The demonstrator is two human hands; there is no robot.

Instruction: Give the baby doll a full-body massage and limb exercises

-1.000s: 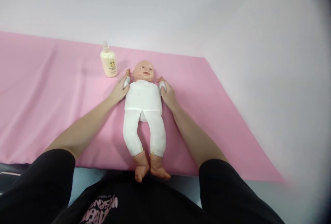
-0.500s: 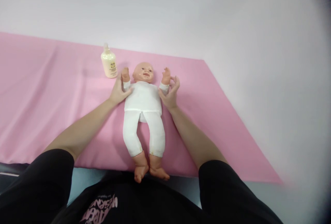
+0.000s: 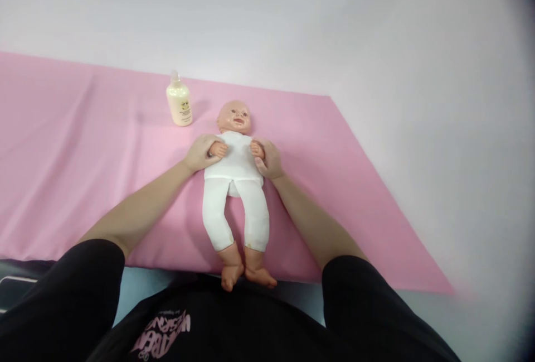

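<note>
A baby doll point(image 3: 234, 161) in a white top and white trousers lies on its back, head away from me and bare feet toward me. My left hand point(image 3: 201, 153) is wrapped round the doll's arm on the left, whose small hand rests over the chest. On the other side my right hand point(image 3: 271, 160) holds the doll's other arm, folded in to the chest as well. Both sleeves of the doll are largely hidden by my fingers.
The doll lies on a pink cloth point(image 3: 334, 183) covering the table. A bottle of pale yellow liquid point(image 3: 179, 106) stands beyond my left hand. A white surface point(image 3: 267, 22) lies behind the cloth.
Both doll arms, raised beside its head before, are now folded down and inward over its chest. My hands have moved with them and closed round the arms.
</note>
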